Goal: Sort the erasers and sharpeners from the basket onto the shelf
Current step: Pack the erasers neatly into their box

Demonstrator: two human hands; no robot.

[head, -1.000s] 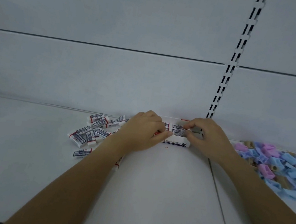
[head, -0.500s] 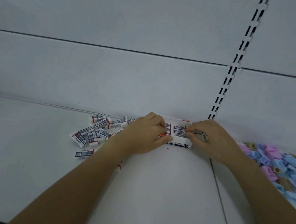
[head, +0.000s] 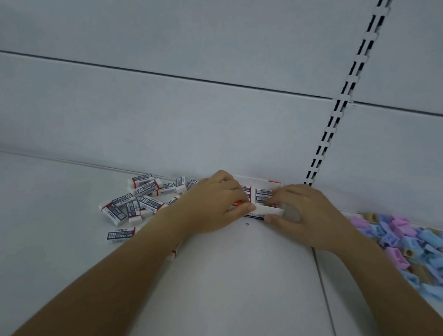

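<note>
Eraser (head: 265,210): white bar with a red left end, lying crosswise over the front edge of the box (head: 263,195). Left hand (head: 209,203) has a narrow grip, thumb and fingers pinching the red end. Right hand (head: 313,220) also has a narrow grip, fingers above and thumb below the eraser's other end. The box is white and open-topped, with rows of dark-labelled erasers inside, and sits hard against the back panel (head: 163,123) at the foot of the slotted upright (head: 340,105). Loose erasers (head: 140,198) lie scattered just left of the left wrist. The sharpeners (head: 421,252), blue, pink and tan, are heaped to the right, well apart from the box. The shelf (head: 222,298) is bare and white towards the camera between the forearms. A seam (head: 329,301) runs under the right arm.
</note>
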